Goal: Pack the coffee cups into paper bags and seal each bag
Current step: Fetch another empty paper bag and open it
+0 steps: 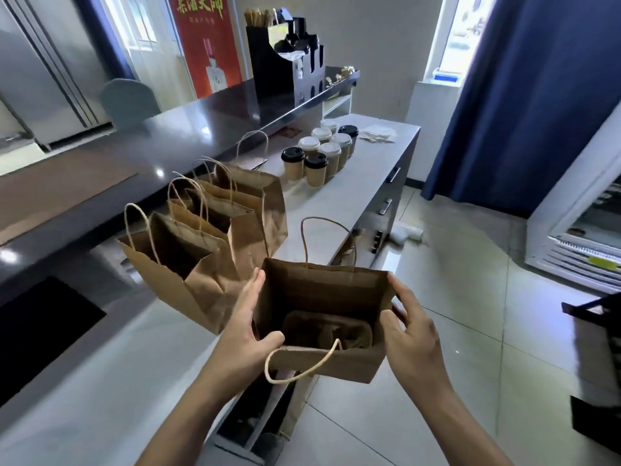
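I hold an open brown paper bag [322, 297] over the counter's front edge, mouth up. My left hand [245, 327] grips its left wall, thumb hooked over the near rim. My right hand [410, 327] holds the right wall, fingers along the outside. A brown cardboard cup carrier [327, 327] lies in the bag's bottom. Three more open paper bags [208, 230] stand in a row on the counter to the left. Several lidded coffee cups [319, 153], some with black lids and some with white, stand clustered farther back on the counter.
The white counter [339, 200] runs back to the right, with a raised dark bar top [188, 129] along its left. A black lid and straw organiser [285, 68] stands on the bar. Napkins [378, 133] lie beyond the cups. Tiled floor [453, 280] and a display fridge [581, 230] are on the right.
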`<state>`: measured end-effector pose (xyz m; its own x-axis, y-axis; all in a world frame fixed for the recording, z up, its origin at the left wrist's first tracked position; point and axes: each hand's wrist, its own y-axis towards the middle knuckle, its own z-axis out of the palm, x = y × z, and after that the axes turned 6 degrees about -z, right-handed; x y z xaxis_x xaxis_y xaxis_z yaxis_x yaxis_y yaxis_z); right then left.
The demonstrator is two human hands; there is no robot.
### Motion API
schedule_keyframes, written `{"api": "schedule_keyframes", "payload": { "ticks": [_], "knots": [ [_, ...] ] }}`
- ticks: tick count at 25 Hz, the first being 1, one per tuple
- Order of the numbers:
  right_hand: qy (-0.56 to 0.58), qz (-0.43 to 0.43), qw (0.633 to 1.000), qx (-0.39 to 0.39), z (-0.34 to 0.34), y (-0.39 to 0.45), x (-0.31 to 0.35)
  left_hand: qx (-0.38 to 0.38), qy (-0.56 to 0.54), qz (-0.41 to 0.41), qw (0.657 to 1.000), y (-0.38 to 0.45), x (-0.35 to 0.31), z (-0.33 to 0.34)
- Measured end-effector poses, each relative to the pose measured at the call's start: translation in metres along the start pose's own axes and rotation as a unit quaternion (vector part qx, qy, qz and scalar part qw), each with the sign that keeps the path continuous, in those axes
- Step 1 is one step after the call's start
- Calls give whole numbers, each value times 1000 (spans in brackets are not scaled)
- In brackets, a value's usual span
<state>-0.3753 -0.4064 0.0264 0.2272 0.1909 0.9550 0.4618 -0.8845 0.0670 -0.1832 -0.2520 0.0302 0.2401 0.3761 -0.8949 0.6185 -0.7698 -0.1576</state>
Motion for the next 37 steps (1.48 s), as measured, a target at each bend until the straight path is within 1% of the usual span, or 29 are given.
{"api": "schedule_keyframes", "payload": {
  "ticks": [3, 7, 10, 13, 21, 31, 34, 37],
  "knots": [
    [-1, -2, 1000, -10, -48, 23, -15, 2, 5, 16, 1000, 18, -31, 50],
    [-1, 2, 1000, -25, -98, 52, -33, 4, 30, 39, 999, 40, -54, 102],
    [0, 5, 999, -37, -127, 71, -43, 16, 54, 55, 997, 56, -65, 131],
    [1, 12, 999, -46, -149, 94, -51, 11, 63, 52, 997, 76, -76, 155],
    [-1, 8, 998, -57, -185, 177, -63, 26, 37, 56, 997, 142, -114, 194],
    [-23, -20, 998, -46, -203, 325, -68, 37, -49, 28, 998, 280, -152, 235],
    [-23, -28, 998, -43, -208, 366, -69, 39, -53, 29, 997, 320, -165, 244],
    [-17, -21, 999, -38, -213, 402, -77, 45, -30, 24, 998, 355, -174, 252]
  ]
}}
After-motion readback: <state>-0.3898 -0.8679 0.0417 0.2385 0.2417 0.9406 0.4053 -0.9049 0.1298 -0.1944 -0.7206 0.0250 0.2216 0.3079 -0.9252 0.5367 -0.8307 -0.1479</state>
